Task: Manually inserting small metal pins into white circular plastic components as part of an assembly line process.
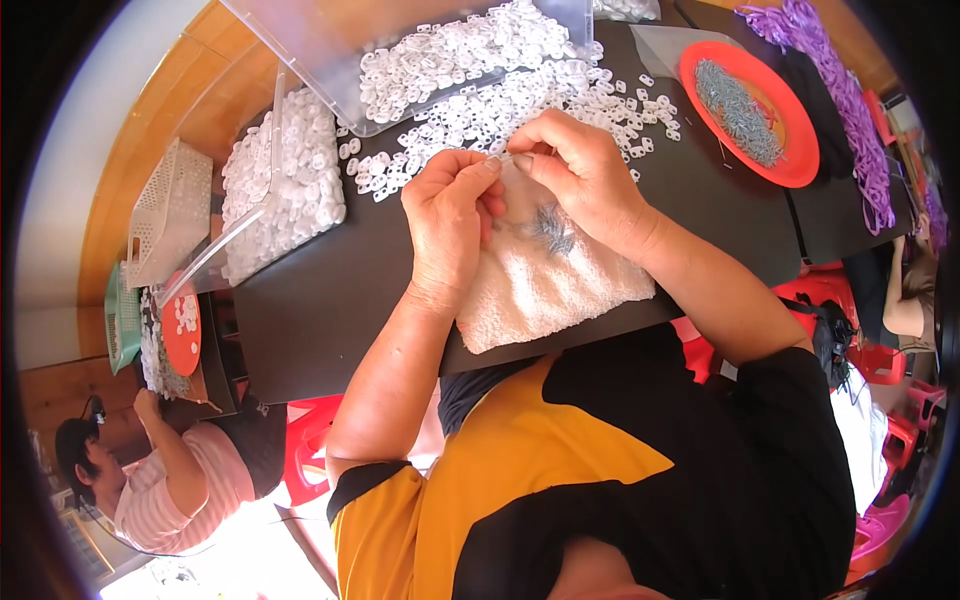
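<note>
Black worktop [330, 300]: both hands above white towel [550, 285]; left hand [452, 222] and right hand [580, 170] fingers pinched together on one small white plastic piece [506, 158]; white ring heap [500, 110] beyond towel.

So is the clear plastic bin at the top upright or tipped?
Tipped: the clear plastic bin lies tilted, its open mouth facing the table, white plastic rings spilling out.

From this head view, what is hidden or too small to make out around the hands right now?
- The piece pinched between left hand and right hand: too small, covered by fingertips.
- Small grey metal bits on the white towel: blurred, shape unclear.
- Purple cords: cut off by the fisheye rim.
- Clear bin: top edge cuts it.
</note>
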Demonstrator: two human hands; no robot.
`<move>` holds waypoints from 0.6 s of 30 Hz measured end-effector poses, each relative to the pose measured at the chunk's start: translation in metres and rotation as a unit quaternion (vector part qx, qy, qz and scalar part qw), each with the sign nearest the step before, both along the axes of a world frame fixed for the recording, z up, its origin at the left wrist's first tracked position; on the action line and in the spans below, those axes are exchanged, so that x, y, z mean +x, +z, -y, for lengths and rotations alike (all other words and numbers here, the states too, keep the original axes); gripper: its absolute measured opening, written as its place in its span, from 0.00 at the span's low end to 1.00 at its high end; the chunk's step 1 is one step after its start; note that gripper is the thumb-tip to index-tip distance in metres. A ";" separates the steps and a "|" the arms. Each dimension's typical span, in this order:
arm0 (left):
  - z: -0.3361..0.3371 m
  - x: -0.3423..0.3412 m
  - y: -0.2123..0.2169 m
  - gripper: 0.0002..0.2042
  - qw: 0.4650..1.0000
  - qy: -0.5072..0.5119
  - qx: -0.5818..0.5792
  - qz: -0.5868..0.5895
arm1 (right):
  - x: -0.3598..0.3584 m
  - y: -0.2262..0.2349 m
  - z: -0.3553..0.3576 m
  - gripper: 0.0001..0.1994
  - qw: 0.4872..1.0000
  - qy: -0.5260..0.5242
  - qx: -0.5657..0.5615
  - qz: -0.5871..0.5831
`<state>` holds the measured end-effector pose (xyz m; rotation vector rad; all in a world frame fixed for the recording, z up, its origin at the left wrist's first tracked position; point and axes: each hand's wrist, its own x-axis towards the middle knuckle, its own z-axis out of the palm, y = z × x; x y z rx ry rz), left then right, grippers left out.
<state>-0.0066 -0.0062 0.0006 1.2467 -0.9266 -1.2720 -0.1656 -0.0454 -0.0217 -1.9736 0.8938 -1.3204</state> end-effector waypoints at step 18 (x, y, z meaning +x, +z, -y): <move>-0.003 -0.004 0.002 0.06 0.999 0.022 -0.024 -0.042 | -0.003 0.020 -0.004 0.08 0.955 0.087 0.238 0.155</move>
